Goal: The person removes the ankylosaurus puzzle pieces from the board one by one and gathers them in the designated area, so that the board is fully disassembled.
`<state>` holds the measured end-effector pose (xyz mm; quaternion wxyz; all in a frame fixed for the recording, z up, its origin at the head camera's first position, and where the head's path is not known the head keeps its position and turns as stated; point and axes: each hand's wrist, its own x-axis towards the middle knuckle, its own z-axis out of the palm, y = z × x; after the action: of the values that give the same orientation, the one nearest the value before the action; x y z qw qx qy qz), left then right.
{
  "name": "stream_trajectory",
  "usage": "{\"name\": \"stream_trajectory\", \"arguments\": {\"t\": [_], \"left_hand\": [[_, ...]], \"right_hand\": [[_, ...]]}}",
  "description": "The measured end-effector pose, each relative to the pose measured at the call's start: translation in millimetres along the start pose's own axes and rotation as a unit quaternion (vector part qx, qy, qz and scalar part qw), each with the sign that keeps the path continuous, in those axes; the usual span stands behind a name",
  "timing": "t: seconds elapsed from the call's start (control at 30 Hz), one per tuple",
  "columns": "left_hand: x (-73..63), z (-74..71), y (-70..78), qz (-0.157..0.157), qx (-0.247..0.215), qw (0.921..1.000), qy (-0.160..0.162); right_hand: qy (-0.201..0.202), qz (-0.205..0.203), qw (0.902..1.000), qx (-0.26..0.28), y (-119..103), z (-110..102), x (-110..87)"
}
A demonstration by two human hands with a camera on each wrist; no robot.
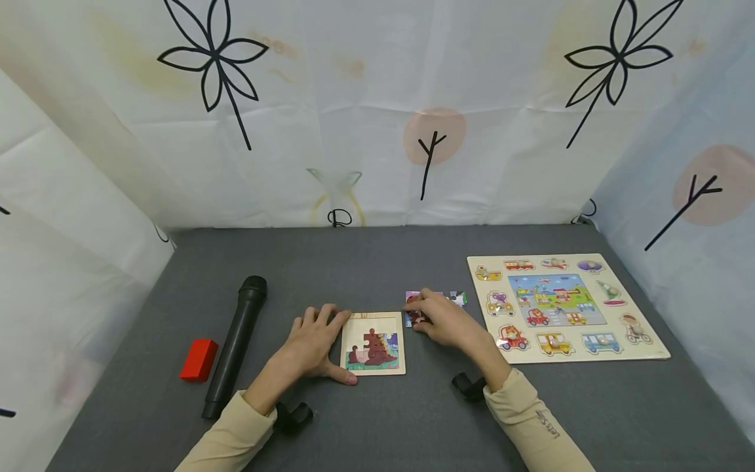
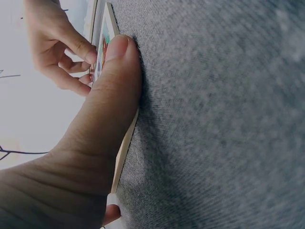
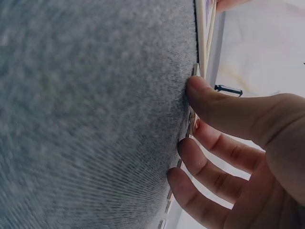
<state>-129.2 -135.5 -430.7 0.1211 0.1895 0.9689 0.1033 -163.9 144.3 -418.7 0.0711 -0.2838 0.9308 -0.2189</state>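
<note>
A small wooden jigsaw board (image 1: 373, 372) lies on the table, partly filled with a picture of a brown dinosaur-like animal. My left hand (image 1: 310, 344) holds its left side, thumb along the front edge and index finger by the back left corner. Seen in the left wrist view, that thumb (image 2: 116, 81) presses close against the board's edge. Just right of the board, my right hand (image 1: 445, 321) pinches a puzzle piece (image 1: 416, 317) among loose pieces on the table. Its bent fingers and thumb (image 3: 205, 93) hide most of that piece in the right wrist view.
More loose pieces (image 1: 458, 298) lie behind the right hand. A large vehicle puzzle board (image 1: 566, 354) is at the right. On the left are a black microphone-like cylinder (image 1: 234, 347) and a red block (image 1: 198, 360). Patterned white cloth (image 1: 377, 78) walls the grey table (image 1: 377, 419).
</note>
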Motion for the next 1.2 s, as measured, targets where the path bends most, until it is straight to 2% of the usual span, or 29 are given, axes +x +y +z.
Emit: {"name": "stream_trajectory", "arguments": {"t": [0.73,0.87,1.03,1.2], "left_hand": [[0.5,1.3,-1.2,-0.001,0.001,1.0,-0.001],[0.6,1.1,-1.3,0.0,0.001,1.0,-0.001],[0.4,0.4,-1.0,-0.001,0.0,1.0,-0.003],[0.8,0.2,-0.5,0.0,0.002,1.0,-0.004]], "right_hand": [[-0.002,0.009,1.0,-0.001,-2.5,1.2,-1.5],[0.001,0.005,1.0,0.004,-8.9,0.5,-1.6],[0.008,-0.022,0.9997,0.003,-21.1,-0.5,1.3],[-0.004,-0.029,0.9994,0.018,-35.7,0.8,5.6]]}}
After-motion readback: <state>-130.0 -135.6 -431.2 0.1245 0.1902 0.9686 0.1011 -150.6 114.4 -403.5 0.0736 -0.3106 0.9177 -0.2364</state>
